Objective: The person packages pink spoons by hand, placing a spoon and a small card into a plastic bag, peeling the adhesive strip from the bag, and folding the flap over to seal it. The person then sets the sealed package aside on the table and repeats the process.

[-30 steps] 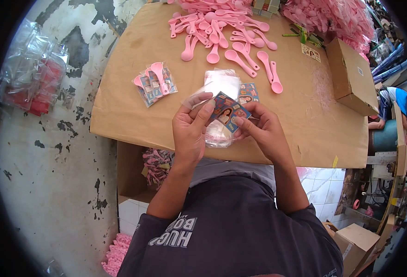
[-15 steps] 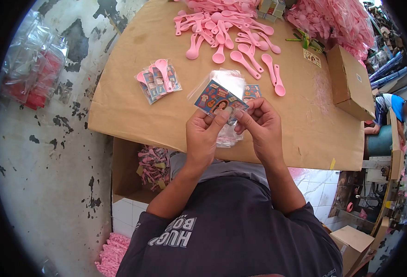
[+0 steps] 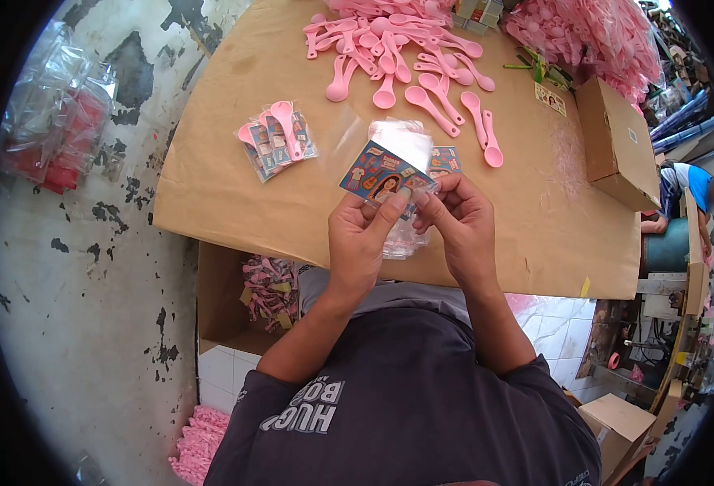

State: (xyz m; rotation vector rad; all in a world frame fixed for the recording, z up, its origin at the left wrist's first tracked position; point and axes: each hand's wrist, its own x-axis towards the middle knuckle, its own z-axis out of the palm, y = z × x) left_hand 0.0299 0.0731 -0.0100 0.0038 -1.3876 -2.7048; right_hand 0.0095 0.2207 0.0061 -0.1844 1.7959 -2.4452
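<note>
My left hand [image 3: 363,236] pinches a printed card [image 3: 383,176], blue with small colourful pictures and a face, its thumb on the lower edge. At the card's right corner, my right hand [image 3: 460,220] is closed, thumb against finger, on clear plastic that looks like part of a small bag. A thin transparent bag [image 3: 342,136] shows left of the card. Underneath lies a stack of clear bags [image 3: 403,139], partly hidden by the card and hands. More printed cards [image 3: 444,159] lie just behind my right fingers.
Left on the table [image 3: 211,194] are packed bags with cards and pink spoons [image 3: 284,134]. Loose pink measuring spoons [image 3: 385,69] pile up at the back. A cardboard box [image 3: 616,150] stands right. Below the table, an open box holds packed spoons [image 3: 269,292]. Another person [image 3: 689,190] sits far right.
The transparent bag on the left has shifted up and away from the card's edge. Both hands stay nearly in place with the card.
</note>
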